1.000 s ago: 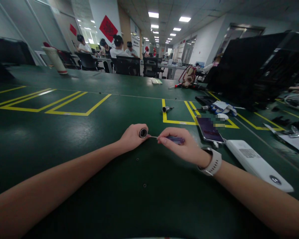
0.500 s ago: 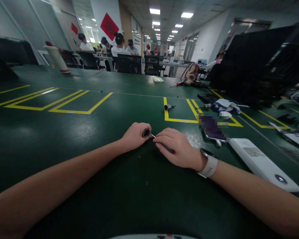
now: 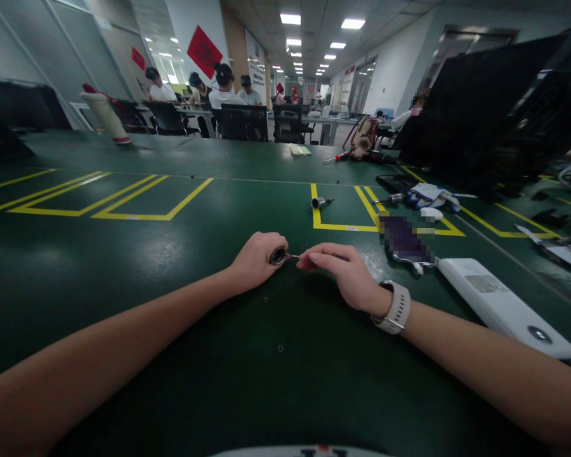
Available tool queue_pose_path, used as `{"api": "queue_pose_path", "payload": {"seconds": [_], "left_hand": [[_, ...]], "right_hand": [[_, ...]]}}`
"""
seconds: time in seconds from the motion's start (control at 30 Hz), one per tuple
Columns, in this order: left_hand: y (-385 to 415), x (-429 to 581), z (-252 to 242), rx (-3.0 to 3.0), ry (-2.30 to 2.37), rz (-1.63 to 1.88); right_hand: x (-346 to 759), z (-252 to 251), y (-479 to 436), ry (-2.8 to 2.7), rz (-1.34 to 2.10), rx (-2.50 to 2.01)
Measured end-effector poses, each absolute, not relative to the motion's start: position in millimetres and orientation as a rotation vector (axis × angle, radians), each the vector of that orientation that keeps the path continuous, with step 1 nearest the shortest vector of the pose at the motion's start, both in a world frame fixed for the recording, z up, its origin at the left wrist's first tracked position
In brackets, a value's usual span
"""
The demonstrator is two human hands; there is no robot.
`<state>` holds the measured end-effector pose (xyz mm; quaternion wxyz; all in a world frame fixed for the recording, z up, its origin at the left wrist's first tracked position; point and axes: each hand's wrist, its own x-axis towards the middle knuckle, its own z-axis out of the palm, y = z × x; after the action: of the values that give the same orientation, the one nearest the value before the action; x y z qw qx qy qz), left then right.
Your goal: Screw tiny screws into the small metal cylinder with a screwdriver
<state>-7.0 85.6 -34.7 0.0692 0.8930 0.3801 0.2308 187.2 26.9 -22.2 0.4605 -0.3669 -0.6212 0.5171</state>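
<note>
My left hand [image 3: 257, 261] is closed around a round metal part [image 3: 278, 256], whose hollow end faces me. Just right of it, my right hand [image 3: 335, 266] has its fingers pressed together on a thin tool, and the tool's metal shaft [image 3: 292, 256] points at the metal part. Most of the tool's handle is hidden by the fingers. Two small dark rings lie on the green table below the hands, one nearer [image 3: 280, 348] and one farther [image 3: 265, 299].
Beyond my hands a small metal piece [image 3: 320, 202] lies by yellow tape. To the right are a phone [image 3: 404, 240], a white power bank [image 3: 504, 304], gloves [image 3: 433, 197] and a black monitor [image 3: 480, 120]. A bottle [image 3: 105, 115] stands back left; people sit farther off.
My right hand has turned, its wrist rolling so the thumb side faces up and the tool's handle is now mostly hidden. The left hand still holds the metal part in about the same place.
</note>
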Motion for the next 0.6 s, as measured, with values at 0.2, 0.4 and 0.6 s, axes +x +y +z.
{"api": "queue_pose_path", "payload": {"seconds": [0.2, 0.4, 0.6], "left_hand": [[84.0, -5.1, -31.3, 2.575, 1.128, 0.777], [84.0, -2.7, -31.8, 2.632, 1.094, 0.716], [80.2, -0.6, -24.5, 2.827, 0.912, 0.546]], "right_hand": [[188.1, -28.7, 33.8, -1.091, 1.637, -0.805], [191.6, -31.8, 36.3, -1.077, 1.661, -0.793], [194.9, -31.6, 35.3, -1.13, 1.621, -0.807]]}}
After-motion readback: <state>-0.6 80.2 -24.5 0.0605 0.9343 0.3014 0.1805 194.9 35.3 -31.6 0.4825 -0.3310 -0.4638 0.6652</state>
